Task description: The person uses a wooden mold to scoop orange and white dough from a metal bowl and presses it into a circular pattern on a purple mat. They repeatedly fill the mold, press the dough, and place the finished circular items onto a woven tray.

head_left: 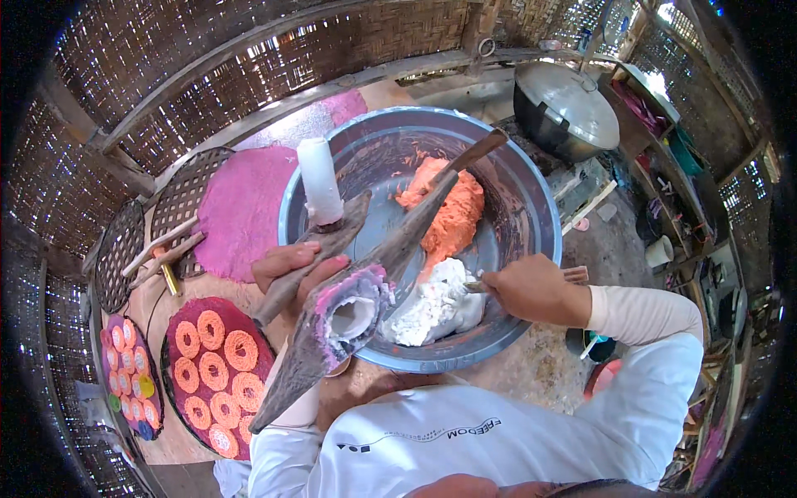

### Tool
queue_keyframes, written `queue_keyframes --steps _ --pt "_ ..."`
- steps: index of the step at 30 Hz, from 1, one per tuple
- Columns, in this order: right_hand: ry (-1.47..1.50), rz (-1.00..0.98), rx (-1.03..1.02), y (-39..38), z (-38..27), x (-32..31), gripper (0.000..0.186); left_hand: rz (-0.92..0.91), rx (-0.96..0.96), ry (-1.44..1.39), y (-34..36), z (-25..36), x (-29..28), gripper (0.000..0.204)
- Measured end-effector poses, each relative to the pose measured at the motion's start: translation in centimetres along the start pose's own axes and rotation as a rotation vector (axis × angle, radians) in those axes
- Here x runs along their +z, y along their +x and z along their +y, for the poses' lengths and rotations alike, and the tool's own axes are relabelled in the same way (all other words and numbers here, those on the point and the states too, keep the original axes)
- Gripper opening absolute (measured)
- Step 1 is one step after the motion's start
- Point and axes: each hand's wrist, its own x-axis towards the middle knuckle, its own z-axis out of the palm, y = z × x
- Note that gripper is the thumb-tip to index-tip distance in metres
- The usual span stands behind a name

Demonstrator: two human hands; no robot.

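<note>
My left hand [295,270] grips the wooden plunger half [344,224] of a hand dough press, its white cylinder [320,178] pointing up. Alongside lies the other half, a long wooden bar [290,378] with a white-lined hole ringed by pink dough; fingers partly hidden behind it. Inside the large blue-grey basin [444,363], my right hand [531,290] is closed round a wooden-handled tool [574,274]. Its tip meets the white dough [440,307]; the shape of that end is hidden. Orange dough [452,207] sits behind the white lump.
At left, a round purple tray [264,365] carries several orange dough rings; a smaller tray [137,332] holds more. A pink sheet [241,212] covers a woven rack. Wooden sticks [166,249] rest near it. A big lidded pot [569,108] stands at the back right.
</note>
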Motion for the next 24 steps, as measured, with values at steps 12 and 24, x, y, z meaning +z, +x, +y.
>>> queue_keyframes --steps 12,24 --pt "0.117 0.041 -0.071 -1.5 -4.1 -0.9 0.018 -0.061 0.017 0.044 0.4 0.8 0.1 0.026" --pt "0.359 0.285 0.161 -10.8 -4.9 -9.0 0.023 -0.173 -0.439 -0.271 0.0 -1.3 0.0 0.018"
